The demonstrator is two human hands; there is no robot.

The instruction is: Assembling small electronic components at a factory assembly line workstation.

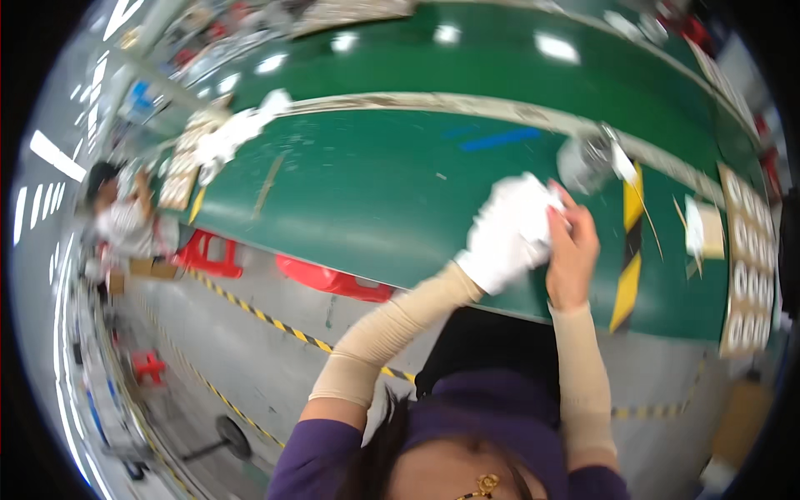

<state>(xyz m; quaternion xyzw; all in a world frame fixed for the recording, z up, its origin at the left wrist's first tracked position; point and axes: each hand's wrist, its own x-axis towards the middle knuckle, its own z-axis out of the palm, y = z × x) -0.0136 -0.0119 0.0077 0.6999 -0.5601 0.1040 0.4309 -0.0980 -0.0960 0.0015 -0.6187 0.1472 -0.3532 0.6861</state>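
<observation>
My left hand (515,229) wears a white glove and is raised over the green worktable (350,192). My bare right hand (573,247) meets it, fingers bent against white material at the glove's fingertips. Motion blur smears this spot, and I cannot make out whether a separate white piece lies between the hands or only the glove. Both forearms wear beige sleeves. Just beyond my right hand stands a silvery, see-through round container (586,163) with a white strip-like thing leaning at its rim.
Yellow-black tape (629,279) and blue tape (504,139) mark the table. Thin sticks (650,221) and a pale block (708,229) lie rightward, beside a tray of white round parts (747,258). Red stools (329,277) stand at the near edge; a person (125,217) sits far left.
</observation>
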